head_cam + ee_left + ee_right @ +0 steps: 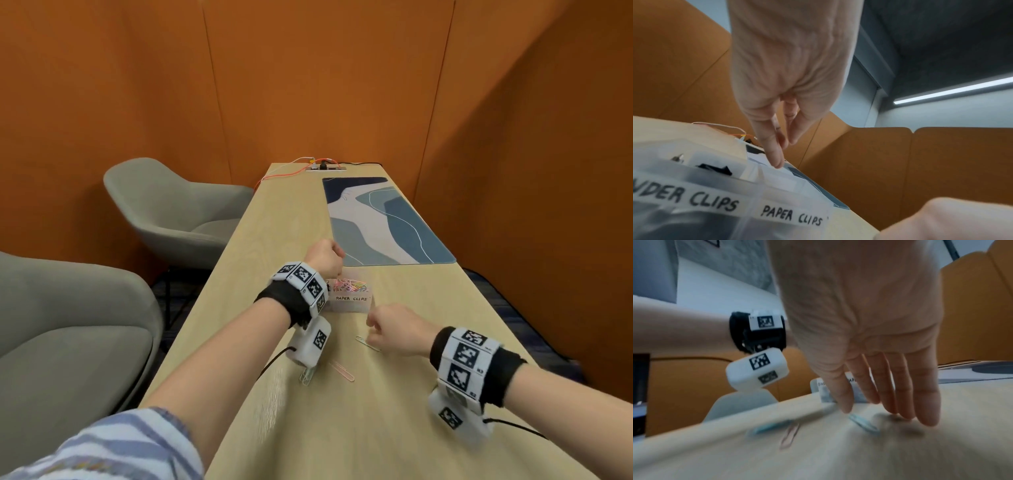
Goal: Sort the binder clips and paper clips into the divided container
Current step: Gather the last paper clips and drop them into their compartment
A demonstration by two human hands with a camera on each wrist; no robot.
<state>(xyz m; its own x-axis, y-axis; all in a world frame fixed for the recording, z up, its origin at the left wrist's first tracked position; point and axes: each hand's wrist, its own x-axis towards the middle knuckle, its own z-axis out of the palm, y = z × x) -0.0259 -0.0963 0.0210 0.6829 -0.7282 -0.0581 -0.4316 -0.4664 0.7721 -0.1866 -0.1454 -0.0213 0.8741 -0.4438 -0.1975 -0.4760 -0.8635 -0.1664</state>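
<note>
The clear divided container [349,305] stands mid-table, labelled BINDER CLIPS on the left and PAPER CLIPS [793,216] on the right. Black binder clips [715,168] lie in the left part and coloured paper clips [346,284] in the right. My left hand [325,255] hovers above the container's far side, and its fingers [774,155] hang down with nothing seen between them. My right hand [371,327] reaches down in front of the container, its straight fingers [900,402] just over a light blue paper clip [864,422]. A pink paper clip [342,370] and a pale one [307,375] lie nearer me.
A blue patterned desk mat [380,219] lies beyond the container on the right. A power socket with cables [323,167] sits at the table's far end. Two grey chairs [178,212] stand left of the table, and orange walls close in on all sides.
</note>
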